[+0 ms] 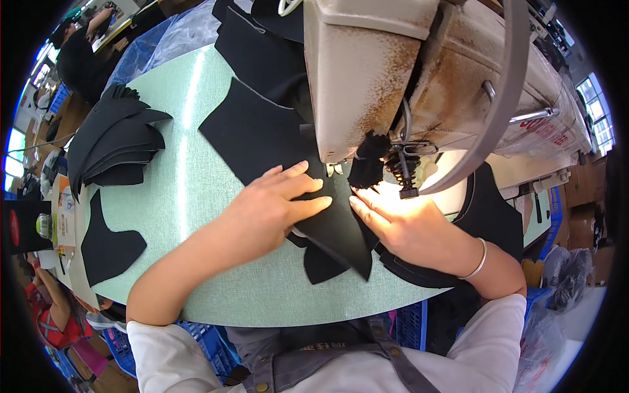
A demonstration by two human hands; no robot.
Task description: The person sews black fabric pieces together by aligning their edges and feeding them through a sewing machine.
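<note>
A large, worn cream sewing machine [367,72] stands over the pale green table [216,281], its lamp lighting the sewing area. My left hand [268,203] lies with fingers spread on a black fabric piece [337,229], just left of the presser foot [333,169]. On the right side of the same piece, my right hand [409,226] rests with its fingers stretched out near the foot; the glare washes out part of it. Another black piece [322,265] shows underneath. Beyond the foot, black pieces with pale edges [252,121] trail toward the far side.
A fanned stack of black cut pieces [118,141] sits at the left, with a single piece [110,243] nearer me. More black pieces [495,216] lie right of my right hand. Blue crates [409,324] stand below the table edge. Other people work at the far left.
</note>
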